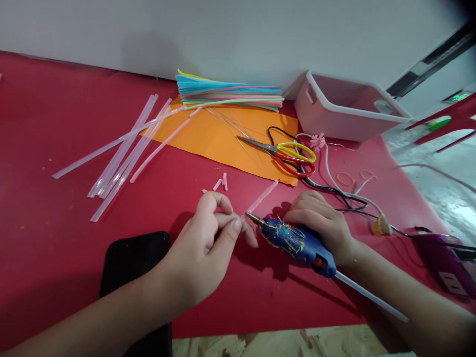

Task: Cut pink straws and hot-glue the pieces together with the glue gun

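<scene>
My left hand pinches one end of a short pink pipe cleaner, which slants up and to the right. My right hand is wrapped round a blue glue gun smeared with bits of dried glue. Its metal nozzle points left and meets the pipe cleaner close to my left fingertips; whether it touches, I cannot tell. A long glue stick juts from the gun's rear. Just beyond my left hand lie several short pink pipe cleaner pieces.
Clear glue sticks lie at left, beside an orange sheet bearing scissors. Behind is a pipe cleaner bundle. A pink bin stands back right. Cords trail toward a purple power strip. A black phone lies under my left forearm.
</scene>
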### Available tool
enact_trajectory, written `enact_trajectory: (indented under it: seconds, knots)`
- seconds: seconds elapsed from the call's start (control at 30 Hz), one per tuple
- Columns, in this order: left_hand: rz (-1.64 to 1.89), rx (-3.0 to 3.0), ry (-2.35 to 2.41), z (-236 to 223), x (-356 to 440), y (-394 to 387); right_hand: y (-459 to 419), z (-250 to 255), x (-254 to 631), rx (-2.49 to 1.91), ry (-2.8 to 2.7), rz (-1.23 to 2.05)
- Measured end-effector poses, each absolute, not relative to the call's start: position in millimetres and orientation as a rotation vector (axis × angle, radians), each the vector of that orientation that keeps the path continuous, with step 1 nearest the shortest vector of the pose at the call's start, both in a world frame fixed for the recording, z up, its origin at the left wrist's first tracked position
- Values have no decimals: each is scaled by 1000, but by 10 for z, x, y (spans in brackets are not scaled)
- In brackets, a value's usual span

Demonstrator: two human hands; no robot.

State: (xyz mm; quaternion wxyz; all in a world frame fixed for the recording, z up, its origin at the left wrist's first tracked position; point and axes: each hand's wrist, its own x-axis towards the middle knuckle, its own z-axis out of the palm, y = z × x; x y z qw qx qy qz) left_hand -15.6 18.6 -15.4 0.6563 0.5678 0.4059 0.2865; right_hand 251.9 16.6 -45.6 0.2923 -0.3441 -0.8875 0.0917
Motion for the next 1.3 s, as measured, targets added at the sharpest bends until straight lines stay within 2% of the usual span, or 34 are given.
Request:
enact_trajectory:
  seconds: [1.3]
  knots:
    - [628,1386,949,-122,-149,184,181,-401,2483,-900,-2381,89]
